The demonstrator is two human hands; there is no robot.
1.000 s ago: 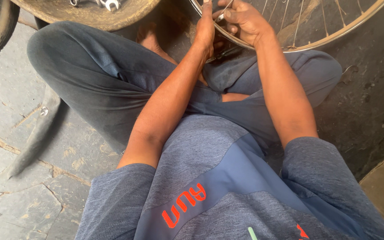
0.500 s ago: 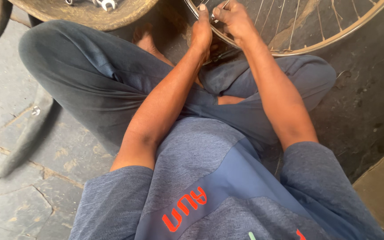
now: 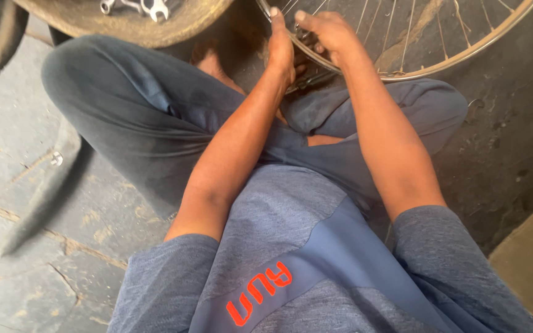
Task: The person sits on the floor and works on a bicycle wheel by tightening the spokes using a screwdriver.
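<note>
Nearest the camera, a blue-grey shirt (image 3: pixel 291 259) with orange lettering fills 6 o'clock, with crossed legs in grey trousers (image 3: pixel 149 117) above it. Both forearms reach toward 12 o'clock. The left hand (image 3: pixel 280 46) is closed on the rim of a spoked bicycle wheel (image 3: pixel 439 58), which rests over the lap at 1 o'clock. The right hand (image 3: pixel 328 34), just beside it, pinches among the spokes; what it grips is hidden. Wrenches (image 3: pixel 134 7) lie on a round tray (image 3: pixel 155 28) at 11 o'clock.
</note>
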